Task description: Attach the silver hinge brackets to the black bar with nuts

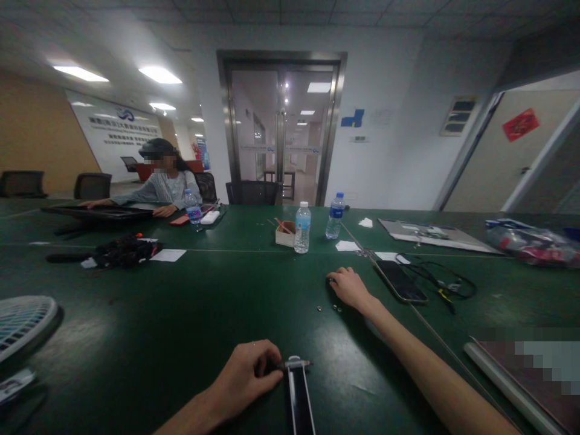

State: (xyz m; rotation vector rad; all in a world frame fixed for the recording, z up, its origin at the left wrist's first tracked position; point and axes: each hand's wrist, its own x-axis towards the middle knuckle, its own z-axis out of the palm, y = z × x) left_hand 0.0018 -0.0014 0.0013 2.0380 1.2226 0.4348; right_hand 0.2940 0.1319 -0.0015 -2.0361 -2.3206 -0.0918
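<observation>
My left hand [251, 373] is closed, thumb and forefinger pinching the left end of a short, bolt-like metal rod [299, 364]. The rod lies crosswise at the far end of a long, narrow bar with pale edges and a dark middle [301, 402], which runs out of view at the bottom. Farther off on the right, my right hand [350, 288] rests low on the green table [217, 290], its fingers curled together at the tips. Something tiny may be at those fingertips, too small to name. Small metal rings that look like nuts [319, 309] lie just nearer than this hand.
Water bottles [302, 229] and a small open box [284, 234] stand ahead. A phone [400, 281] and a black cable [448, 284] lie right of my right hand. A racket [22, 323] is at left. Across the table sits a person [165, 178].
</observation>
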